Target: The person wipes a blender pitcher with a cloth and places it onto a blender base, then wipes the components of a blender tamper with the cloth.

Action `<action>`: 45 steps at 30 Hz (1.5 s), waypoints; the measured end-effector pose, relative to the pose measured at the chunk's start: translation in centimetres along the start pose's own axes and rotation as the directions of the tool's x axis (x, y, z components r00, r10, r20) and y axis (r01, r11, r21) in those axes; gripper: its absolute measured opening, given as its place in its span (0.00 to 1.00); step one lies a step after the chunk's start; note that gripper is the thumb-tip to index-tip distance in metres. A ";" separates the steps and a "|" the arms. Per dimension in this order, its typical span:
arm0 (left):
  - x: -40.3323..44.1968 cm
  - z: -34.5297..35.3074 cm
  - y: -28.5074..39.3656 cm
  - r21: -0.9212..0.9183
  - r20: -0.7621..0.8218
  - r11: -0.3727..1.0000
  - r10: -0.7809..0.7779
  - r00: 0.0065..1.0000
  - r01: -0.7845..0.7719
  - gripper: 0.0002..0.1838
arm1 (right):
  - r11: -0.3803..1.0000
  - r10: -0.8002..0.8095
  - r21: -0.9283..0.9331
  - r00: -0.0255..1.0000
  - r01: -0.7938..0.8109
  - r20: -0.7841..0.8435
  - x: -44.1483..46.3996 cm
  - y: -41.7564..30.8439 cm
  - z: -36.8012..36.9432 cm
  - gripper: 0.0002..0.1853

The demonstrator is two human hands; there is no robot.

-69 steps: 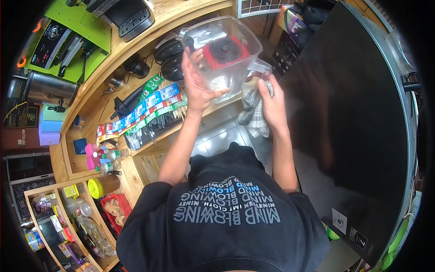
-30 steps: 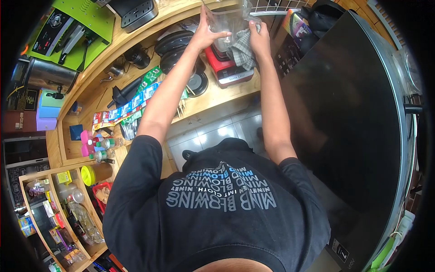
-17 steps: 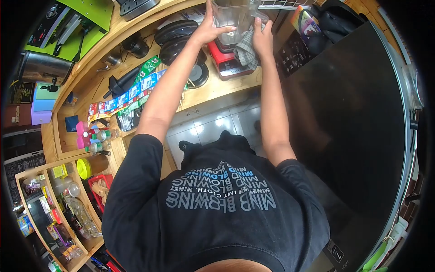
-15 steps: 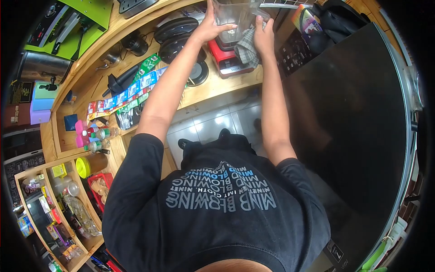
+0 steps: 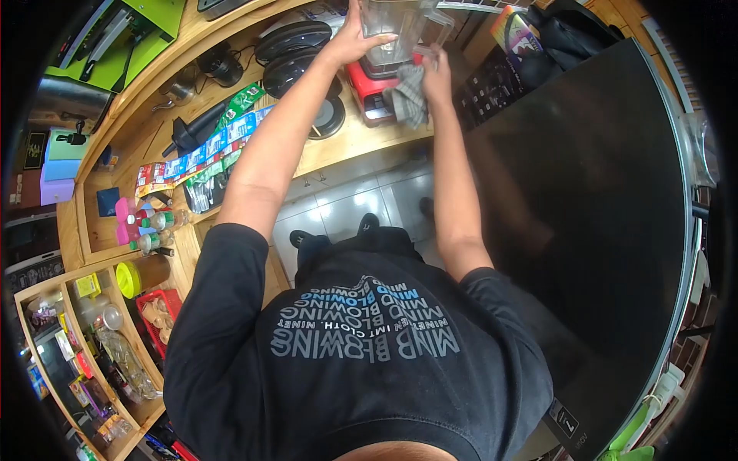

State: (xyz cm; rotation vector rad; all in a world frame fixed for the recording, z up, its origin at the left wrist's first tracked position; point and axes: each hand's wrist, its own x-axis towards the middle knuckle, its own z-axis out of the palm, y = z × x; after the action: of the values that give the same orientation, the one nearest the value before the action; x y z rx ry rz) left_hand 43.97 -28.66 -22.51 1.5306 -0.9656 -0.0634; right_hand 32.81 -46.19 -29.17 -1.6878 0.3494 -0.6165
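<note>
A clear blender jar [image 5: 390, 52] sits upright on a red blender base [image 5: 367, 91] at the top of the view. My left hand [image 5: 355, 40] grips the jar's left side, its thumb stretched across the front and the other fingers partly out of sight. On the other side, my right hand [image 5: 437, 77] is closed on a grey checkered cloth [image 5: 407, 96], which hangs against the base's right front. The jar's clear handle juts out just above that hand.
Left of the blender, dark round-lidded appliances [image 5: 290, 73] stand on the wooden counter [image 5: 357, 142]. Strips of sachets [image 5: 204, 157] lie farther left, near small bottles [image 5: 160, 221]. A large dark glossy surface [image 5: 576, 215] rises close on my right. A wooden shelf unit [image 5: 84, 307] stands lower left.
My right hand has moved down from beside the jar's handle, bringing the cloth lower along the base. My left hand keeps its hold on the jar. The whole view has shifted slightly.
</note>
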 end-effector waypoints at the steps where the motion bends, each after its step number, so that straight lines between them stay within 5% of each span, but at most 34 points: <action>1: 0.1 -0.2 0.2 -0.051 0.018 0.998 -0.025 1.000 0.026 0.67 | 0.994 0.109 -0.017 0.994 -0.109 0.022 -0.6 1.7 -0.1 0.20; 9: 0.2 -0.4 -0.3 -0.194 0.077 0.973 -0.114 0.990 0.127 0.65 | 0.984 0.146 0.107 0.989 -0.141 -0.038 -4.7 1.4 -0.3 0.20; 11: -0.1 -0.2 -0.3 -0.058 0.022 0.998 -0.015 1.000 0.016 0.64 | 0.988 0.115 0.110 0.990 -0.105 -0.081 -3.4 0.4 -0.3 0.21; 16: -0.1 -0.3 -2.4 0.074 -0.003 0.997 -0.014 1.000 0.014 0.63 | 0.959 -0.010 0.275 0.973 0.075 -0.232 -1.8 -7.2 -1.2 0.27; 18: -0.3 -0.2 -2.5 0.395 -0.055 0.915 0.109 0.992 -0.079 0.63 | 0.936 -0.105 0.310 0.973 0.167 -0.206 -1.1 -7.6 -1.3 0.25; 19: -0.4 -0.2 -2.6 0.395 -0.053 0.915 0.107 0.993 -0.078 0.63 | 0.936 -0.102 0.311 0.973 0.165 -0.208 -1.0 -7.6 -1.3 0.25; 22: -0.4 0.4 -1.9 0.391 -0.092 0.916 0.135 0.987 -0.089 0.62 | 0.972 -0.091 0.194 0.976 0.130 -0.198 0.1 -6.6 -0.9 0.21; 24: -0.4 0.4 -1.8 0.178 -0.088 0.983 0.051 0.995 -0.035 0.62 | 0.979 -0.130 0.125 0.968 0.159 -0.213 0.5 -6.3 -0.9 0.22; 30: 0.0 0.1 -1.8 0.073 -0.081 0.994 -0.079 0.994 0.085 0.63 | 0.984 -0.151 -0.124 0.963 0.126 -0.223 2.0 -6.2 -0.5 0.22; 33: 0.5 -0.5 -2.2 0.264 -0.094 0.962 -0.047 0.994 0.071 0.64 | 0.980 -0.135 -0.168 0.974 0.105 -0.182 2.9 -5.3 -0.4 0.21; 34: 0.6 -0.2 -2.5 0.117 -0.081 0.992 -0.047 0.996 0.056 0.63 | 0.972 -0.155 -0.207 0.969 0.115 -0.192 3.1 -4.6 -0.3 0.20; 39: -0.2 0.4 -2.6 0.245 -0.085 0.959 -0.127 0.988 0.145 0.62 | 0.972 -0.172 -0.190 0.966 0.135 -0.193 1.5 -4.4 -0.5 0.18; 41: 0.2 0.3 -2.4 0.478 -0.084 0.863 0.233 0.969 -0.166 0.62 | 0.958 -0.200 -0.240 0.964 0.155 -0.176 2.0 -4.3 -0.4 0.16; 43: 0.7 -0.1 -1.7 0.456 -0.060 0.875 0.209 0.976 -0.159 0.62 | 0.952 -0.182 -0.273 0.973 0.137 -0.145 2.6 -4.0 -0.6 0.16; 45: 0.1 -0.1 0.7 0.365 -0.058 0.917 -0.147 0.987 0.158 0.62 | 0.944 -0.174 -0.303 0.978 0.131 -0.118 2.8 -3.8 -0.9 0.15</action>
State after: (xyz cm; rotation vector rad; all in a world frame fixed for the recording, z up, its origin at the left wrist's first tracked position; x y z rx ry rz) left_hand 43.74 -28.63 -21.86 1.9486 -0.8646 0.0334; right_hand 34.18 -47.68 -24.78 -1.9743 0.4320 -0.8370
